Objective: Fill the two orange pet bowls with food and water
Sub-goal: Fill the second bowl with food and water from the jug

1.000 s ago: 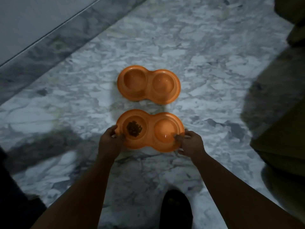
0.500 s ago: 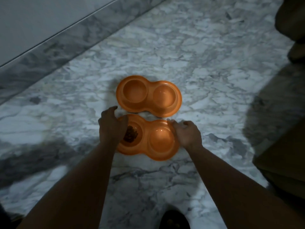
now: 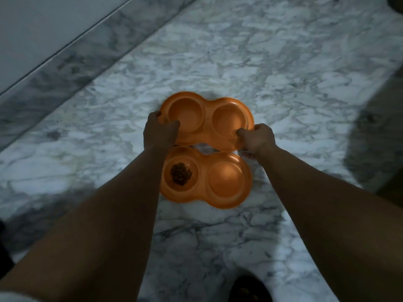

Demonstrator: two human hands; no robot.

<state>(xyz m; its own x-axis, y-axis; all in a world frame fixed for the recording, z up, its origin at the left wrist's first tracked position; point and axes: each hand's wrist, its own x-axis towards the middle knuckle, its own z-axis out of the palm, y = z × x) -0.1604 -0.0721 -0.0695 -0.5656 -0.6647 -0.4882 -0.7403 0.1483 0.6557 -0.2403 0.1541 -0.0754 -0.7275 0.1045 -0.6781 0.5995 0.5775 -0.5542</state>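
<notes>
Both hands (image 3: 160,132) (image 3: 257,138) have moved, seemingly gripping far bowl (image 3: 207,120).

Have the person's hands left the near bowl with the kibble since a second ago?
Yes. Both the left hand and right hand went forward, off the kibble bowl, and now grip the far empty bowl.

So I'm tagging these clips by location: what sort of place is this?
Probably indoors in a home, at floor level. A polished grey-veined marble floor meets a matching skirting under a plain wall. Two orange double pet bowls sit on the floor, and both hands grip the far one.
</notes>
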